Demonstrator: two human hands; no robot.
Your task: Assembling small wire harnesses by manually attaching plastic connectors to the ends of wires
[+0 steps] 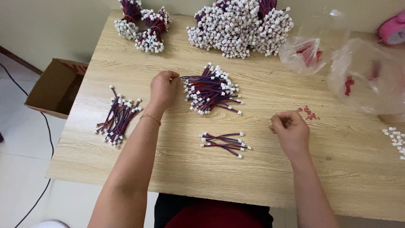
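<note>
Centrally, both hands, left (pixel 163 88) and right (pixel 291 128), flank bare tabletop (pixel 261 173).

Table (pixel 126 71): pale wood-grain surface, matt and smooth. Wire leads (pixel 211 90): red and dark insulated strands with white plastic connectors. Bags (pixel 363 76): thin, glossy clear plastic; box (pixel 52 86): matt brown cardboard.

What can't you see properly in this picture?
- Right hand: closed fist hides whatever it holds.
- Left hand: fingertips curl under at the wire pile, so the grip is unclear.
- Pink thing: cut off by the edge.
- Plastic bags: cloudy film blurs the red bits.
</note>
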